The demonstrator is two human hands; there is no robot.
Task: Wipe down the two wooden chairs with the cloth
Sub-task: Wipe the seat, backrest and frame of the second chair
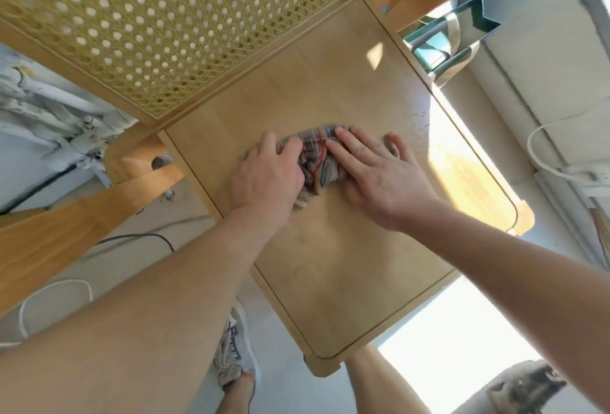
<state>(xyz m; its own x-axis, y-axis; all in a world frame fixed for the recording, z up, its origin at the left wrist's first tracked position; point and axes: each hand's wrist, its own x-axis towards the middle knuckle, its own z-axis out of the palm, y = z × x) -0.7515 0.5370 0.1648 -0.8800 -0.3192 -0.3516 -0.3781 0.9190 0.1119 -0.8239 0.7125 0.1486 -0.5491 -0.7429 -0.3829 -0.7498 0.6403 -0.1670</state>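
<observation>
Left hand (267, 176) has its fingers bent down into the cloth (313, 162), bunching one side of it. It's a bit blurry, but it looks like a proper grab. Right hand (376, 179) is just flat on the other side, with its fingers (346, 146) straight and pressing down, so not curled round anything. The cloth is a scrunched stripey thing, grey with some red in it, sitting between the two hands roughly mid-seat on the wooden chair (330, 265), a little toward the back. The chair's cane back panel (148, 27) fills the top left, and one armrest (82, 225) runs along the left side. Bright sun hits the right edge of the seat. Down below the seat's front corner there's a grey sneaker (236, 354) on the floor. Off to the right are a white cable (544, 136) and a green-and-white bag (452, 37) near the other armrest.
</observation>
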